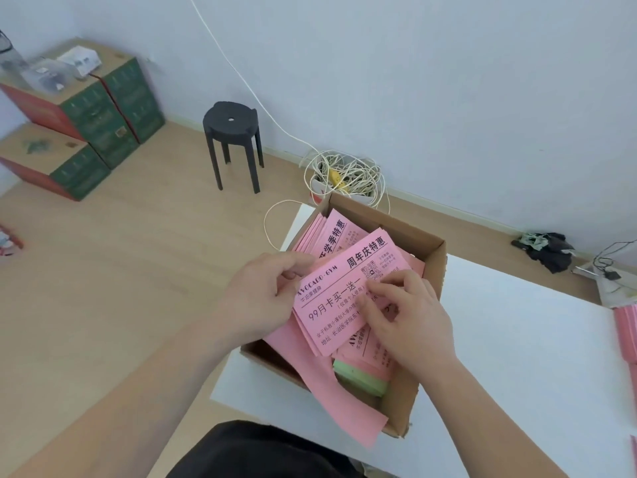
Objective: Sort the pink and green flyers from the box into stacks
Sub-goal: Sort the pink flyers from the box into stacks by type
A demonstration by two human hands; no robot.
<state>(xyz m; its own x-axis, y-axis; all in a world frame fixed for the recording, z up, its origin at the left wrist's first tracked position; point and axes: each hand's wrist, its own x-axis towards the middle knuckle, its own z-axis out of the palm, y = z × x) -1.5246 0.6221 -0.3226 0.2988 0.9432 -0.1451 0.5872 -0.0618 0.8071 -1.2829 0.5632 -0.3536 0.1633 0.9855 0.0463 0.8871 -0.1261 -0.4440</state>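
Both hands are down in the open brown cardboard box (431, 257), which sits on the white surface (517, 339): the left hand (262, 294) pinches the left edge of a bundle of pink printed flyers (344, 291), thumb on top and fingers curled beneath, while the right hand (410, 315) lies on the bundle's lower right with its fingertips bent onto the paper, as though peeling or counting sheets. More pink sheets lean against the far wall of the box and spill over its near edge, and a small block of pale green flyers (360, 376) lies low in the near part, half covered by pink. At the far right edge of the surface a pink stack (625, 332) already shows; I can see no green stack from here. To do this well, I'd say the bundle should be squared up before it comes out, with the right thumb fanning the edges to check that no green sheet hides inside. Loose sheets hanging over the rim could snag and slide off, so lifting straight up seems wise.
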